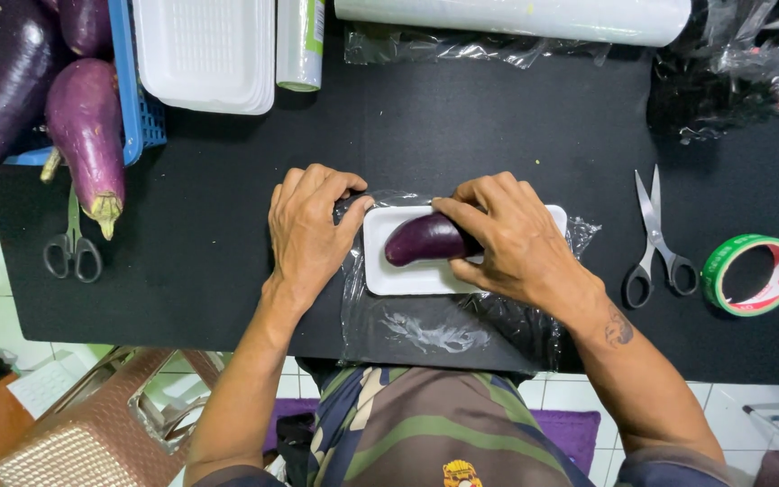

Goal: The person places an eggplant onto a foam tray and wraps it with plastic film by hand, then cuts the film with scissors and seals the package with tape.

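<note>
A purple eggplant (421,240) lies in a white foam tray (407,275) on a sheet of clear plastic wrap (435,329) at the middle of the black table. My right hand (508,236) rests over the eggplant's right part and the tray. My left hand (308,225) lies flat at the tray's left end, its thumb touching the wrap at the tray's corner. The right part of the eggplant is hidden under my right hand.
A blue basket (142,117) with several long eggplants (83,126) stands far left. Stacked white trays (205,54) and wrap rolls (516,18) line the far edge. Scissors (655,239) and a green tape roll (752,275) lie right; another pair of scissors (72,248) lies left.
</note>
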